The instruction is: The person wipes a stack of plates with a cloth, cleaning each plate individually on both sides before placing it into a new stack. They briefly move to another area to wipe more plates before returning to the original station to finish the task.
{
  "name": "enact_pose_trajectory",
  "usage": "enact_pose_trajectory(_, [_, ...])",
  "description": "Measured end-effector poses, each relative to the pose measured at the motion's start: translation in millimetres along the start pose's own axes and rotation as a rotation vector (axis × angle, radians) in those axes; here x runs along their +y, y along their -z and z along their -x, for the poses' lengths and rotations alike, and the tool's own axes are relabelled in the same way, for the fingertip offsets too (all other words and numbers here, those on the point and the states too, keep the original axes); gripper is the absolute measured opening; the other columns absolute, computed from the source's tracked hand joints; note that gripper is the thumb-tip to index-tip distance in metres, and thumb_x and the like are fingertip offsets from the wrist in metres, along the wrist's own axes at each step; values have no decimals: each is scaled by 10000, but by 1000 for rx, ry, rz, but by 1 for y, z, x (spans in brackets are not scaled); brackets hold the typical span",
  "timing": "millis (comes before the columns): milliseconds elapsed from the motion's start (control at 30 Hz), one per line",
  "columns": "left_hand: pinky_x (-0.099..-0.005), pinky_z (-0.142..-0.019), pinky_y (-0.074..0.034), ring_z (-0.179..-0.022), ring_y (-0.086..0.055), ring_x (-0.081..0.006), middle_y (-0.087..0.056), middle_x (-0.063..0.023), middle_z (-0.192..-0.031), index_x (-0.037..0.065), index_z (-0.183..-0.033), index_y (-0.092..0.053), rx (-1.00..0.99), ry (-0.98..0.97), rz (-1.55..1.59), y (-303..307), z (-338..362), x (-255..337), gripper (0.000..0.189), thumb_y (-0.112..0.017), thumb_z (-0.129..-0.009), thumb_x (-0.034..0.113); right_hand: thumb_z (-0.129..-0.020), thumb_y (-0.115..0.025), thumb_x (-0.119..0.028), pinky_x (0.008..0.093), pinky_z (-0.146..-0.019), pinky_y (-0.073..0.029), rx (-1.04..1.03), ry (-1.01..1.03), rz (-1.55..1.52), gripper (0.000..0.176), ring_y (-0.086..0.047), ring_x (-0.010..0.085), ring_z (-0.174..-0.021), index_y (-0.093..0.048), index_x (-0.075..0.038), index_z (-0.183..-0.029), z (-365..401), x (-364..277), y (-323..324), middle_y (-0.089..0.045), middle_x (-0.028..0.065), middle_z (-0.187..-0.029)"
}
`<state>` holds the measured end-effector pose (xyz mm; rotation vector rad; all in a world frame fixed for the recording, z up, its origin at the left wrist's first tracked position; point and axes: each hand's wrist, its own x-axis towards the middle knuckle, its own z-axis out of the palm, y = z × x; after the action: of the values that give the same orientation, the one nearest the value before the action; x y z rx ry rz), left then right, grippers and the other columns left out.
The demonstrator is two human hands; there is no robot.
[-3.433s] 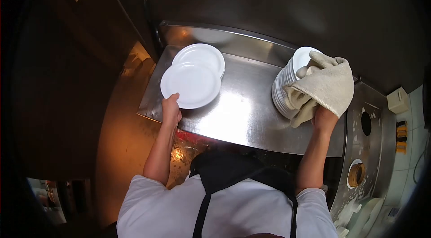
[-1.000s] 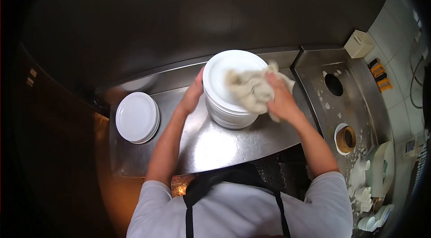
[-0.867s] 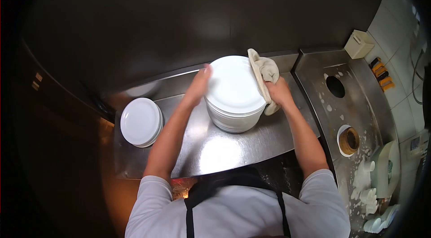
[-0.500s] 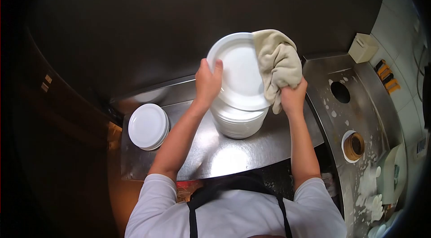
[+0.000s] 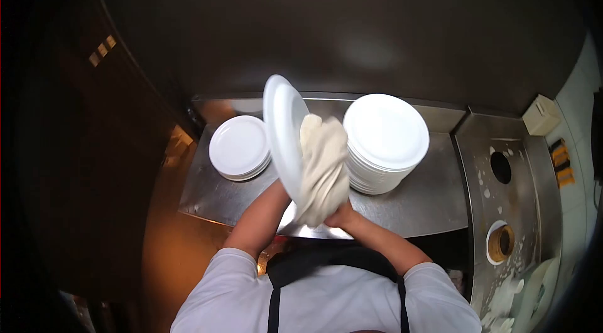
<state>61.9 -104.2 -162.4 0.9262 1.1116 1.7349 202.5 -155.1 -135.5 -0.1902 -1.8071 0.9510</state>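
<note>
A white plate (image 5: 284,135) is held up on edge, steeply tilted, over the steel counter. My left hand (image 5: 282,191) is mostly hidden behind this plate, with the wrist showing under its lower edge; the fingers are out of sight. In my right hand (image 5: 340,214) is a bunched beige cloth (image 5: 324,170), blurred by motion and pressed against the plate's face. Right of the cloth stands a tall stack of white plates (image 5: 386,132). A shorter stack of smaller white plates (image 5: 240,148) sits to the left.
The steel counter (image 5: 433,198) backs onto a dark wall. On the right is a wet steel sink surface (image 5: 518,188) with a dark round hole (image 5: 500,167) and a brown ring-shaped object (image 5: 501,243). A cream box (image 5: 541,115) is fixed near the tiled wall.
The plate has moved left, off the tall stack, and turned from nearly flat to steeply tilted. My right hand has brought the cloth left across it. The view has shifted.
</note>
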Motion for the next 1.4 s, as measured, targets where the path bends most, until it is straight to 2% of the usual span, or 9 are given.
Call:
enact_pose_trajectory(200, [-402,-646,-497,-695,-657,-256,-681,-145,-798,12,-873,-611,21,65,41,22,34,-11,529,-518,-1010,514,-828,-712,-231,371,-1059,-427,33,-309,-278,604,-571,281,-1251,-530,12,-1351,-87,-33,0,-601,185,-1326])
enact_pose_trajectory(300, [-402,-644,-494,-688,-649,-256,-675,-144,-789,13,-869,-609,55,99,48,37,56,-11,530,-515,-1012,515,-852,-678,-173,390,-981,-499,-35,-44,339,411,-650,280,-1142,-629,-22,-1231,-25,61,-13,-678,154,-1209])
enact_pose_trajectory(433, [-403,-640,-490,-679,-638,-255,-667,-143,-777,15,-864,-607,85,130,56,66,71,-3,531,-511,-1014,515,-727,-787,-277,416,-1102,-413,-70,-163,-339,745,-555,326,-1285,-526,5,-1366,25,3,-52,-574,204,-1365])
enact_pose_trajectory(567, [-404,-636,-486,-670,-627,-255,-659,-142,-765,17,-858,-604,90,147,55,75,76,-2,532,-507,-1016,515,-708,-805,-311,476,-1097,-372,-163,182,122,743,-480,422,-1318,-565,-8,-1343,-47,-41,-44,-449,250,-1436])
enact_pose_trajectory(767, [-405,-630,-480,-656,-612,-254,-647,-140,-748,19,-850,-600,100,129,40,75,78,-3,534,-500,-1019,516,-682,-834,-355,420,-1141,-345,-45,-458,-341,989,-421,355,-1395,-392,32,-1478,-7,13,-45,-388,225,-1527])
enact_pose_trajectory(933, [-406,-625,-475,-644,-598,-253,-637,-138,-733,21,-843,-597,100,113,16,79,72,3,536,-495,-1022,516,-670,-825,-393,572,-1182,-189,-210,133,177,1023,-220,488,-1464,-376,-31,-1514,-14,-46,-68,-257,269,-1573])
enact_pose_trajectory(1167, [-407,-618,-468,-628,-580,-253,-623,-136,-712,24,-834,-593,149,55,-57,59,66,-4,539,-488,-1025,517,-808,-735,-250,395,-1137,-335,-148,-409,-164,748,-471,332,-1339,-424,-27,-1451,-38,15,-37,-498,193,-1419])
enact_pose_trajectory(1300, [-408,-614,-464,-618,-569,-252,-615,-135,-701,26,-828,-590,314,-82,-375,71,20,7,541,-484,-1027,517,-766,-776,-318,415,-1225,-175,-78,-296,-496,1062,-248,297,-1486,-140,-38,-1570,80,60,-73,-242,155,-1597])
enact_pose_trajectory(1400, [-420,-607,-458,-608,-561,-275,-592,-150,-674,23,-804,-572,505,-244,-730,99,-20,17,577,-503,-1005,560,-737,-805,-239,420,-1100,-389,11,-256,11,788,-508,292,-1292,-453,-9,-1404,56,13,-39,-533,158,-1383])
